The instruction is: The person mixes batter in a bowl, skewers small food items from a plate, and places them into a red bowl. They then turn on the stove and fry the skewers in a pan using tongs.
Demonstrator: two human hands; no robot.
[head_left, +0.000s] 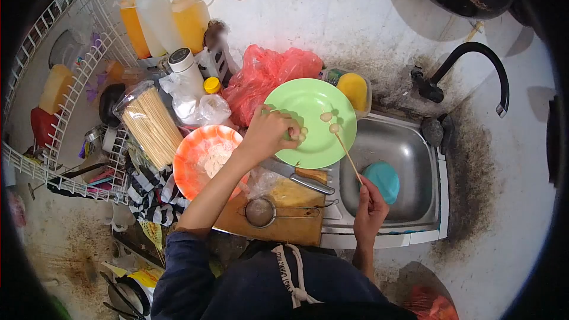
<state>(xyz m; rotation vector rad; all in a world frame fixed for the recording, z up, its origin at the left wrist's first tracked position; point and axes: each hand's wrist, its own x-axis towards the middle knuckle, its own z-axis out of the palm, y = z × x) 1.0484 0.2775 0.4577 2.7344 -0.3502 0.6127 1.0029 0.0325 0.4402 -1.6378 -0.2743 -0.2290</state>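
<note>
My right hand (371, 206) is closed round the lower end of a thin wooden skewer (349, 157). Near its upper end the skewer carries two small pale balls (335, 128), held over a light green plate (311, 92). Above the left part of that plate, my left hand (274, 133) has its fingers pinched together on a small pale ball (303, 135), partly hidden by the fingertips. Under my left forearm, an orange and white bowl (185, 153) holds pale powder.
A steel sink (409, 142) with a teal bowl (381, 182) lies right. A knife (314, 184), strainer (261, 211) and wooden board (296, 234) sit in front. Packed skewers (151, 124), a red plastic bag (255, 77), sauce bottles (159, 21) and a wire rack (89, 77) stand left and behind.
</note>
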